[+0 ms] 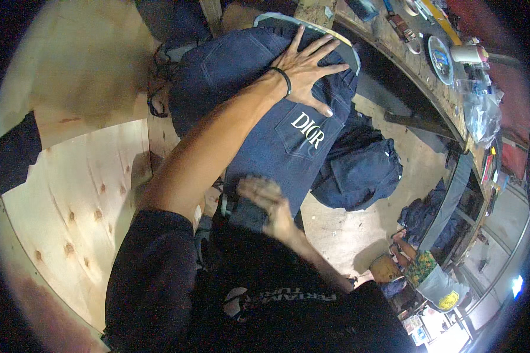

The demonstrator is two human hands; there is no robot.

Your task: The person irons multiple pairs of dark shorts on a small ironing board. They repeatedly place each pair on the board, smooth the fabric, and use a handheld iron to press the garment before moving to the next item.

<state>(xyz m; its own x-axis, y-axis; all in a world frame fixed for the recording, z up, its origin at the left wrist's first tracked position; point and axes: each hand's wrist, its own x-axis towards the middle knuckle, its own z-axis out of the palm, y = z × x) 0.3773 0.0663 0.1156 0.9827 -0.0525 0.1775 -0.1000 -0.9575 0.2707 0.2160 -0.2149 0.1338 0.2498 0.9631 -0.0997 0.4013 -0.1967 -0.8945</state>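
Note:
A dark blue denim garment (256,138), with a patch pocket (309,132) that carries white lettering, lies stretched over a narrow board with a pale, rounded rim (321,26) at its far end. My left hand (306,67) presses flat on the denim near that far end, fingers spread wide, a dark band around the wrist. Closer to my body, my right hand (265,200) is over the near part of the denim. Motion smears its fingers, so whether it grips the cloth does not show.
A heap of folded dark denim (359,165) sits right of the board. Beyond it runs a wooden workbench (421,70) with tape rolls, a plastic bag (482,117) and tools. Plywood panels (79,200) stand at left. A patterned bag (436,282) and someone's bare feet (403,250) are at lower right.

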